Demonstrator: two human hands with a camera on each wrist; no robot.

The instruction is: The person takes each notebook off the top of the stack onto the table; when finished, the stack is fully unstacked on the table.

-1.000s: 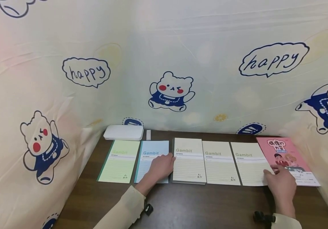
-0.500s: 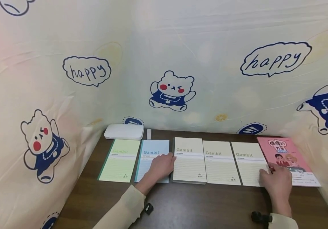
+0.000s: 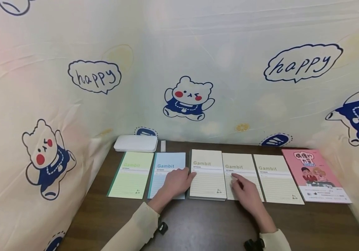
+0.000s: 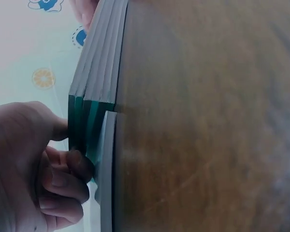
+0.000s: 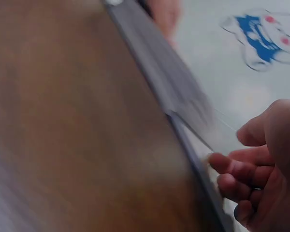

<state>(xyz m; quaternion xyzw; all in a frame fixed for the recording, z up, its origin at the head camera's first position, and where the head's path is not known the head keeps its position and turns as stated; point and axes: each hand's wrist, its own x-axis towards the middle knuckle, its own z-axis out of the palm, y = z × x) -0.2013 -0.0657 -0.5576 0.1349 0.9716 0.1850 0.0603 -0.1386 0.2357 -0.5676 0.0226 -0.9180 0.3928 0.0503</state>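
Note:
A stack of several cream Gambit notebooks (image 3: 207,184) lies mid-table. My left hand (image 3: 177,181) holds its left side, thumb at the top edge. In the left wrist view, the curled fingers (image 4: 63,181) are against the stack's green spines (image 4: 78,121). My right hand (image 3: 246,191) is over a single cream notebook (image 3: 240,162) just right of the stack. A gap shows between its thumb and loosely bent fingers in the right wrist view, with nothing held there. Another cream notebook (image 3: 278,188) lies farther right. Under my left wrist is a blue notebook (image 3: 169,159).
A green notebook (image 3: 130,181) lies at the left end of the row, a pink book (image 3: 317,174) at the right end. Behind them are a white case (image 3: 136,143) and a small white strip (image 3: 163,146). A printed curtain (image 3: 229,69) surrounds the brown table (image 3: 198,223).
My right hand has left the border between the rightmost cream notebook and the pink book and moved left over the middle cream notebook. My left hand has stayed at the stack.

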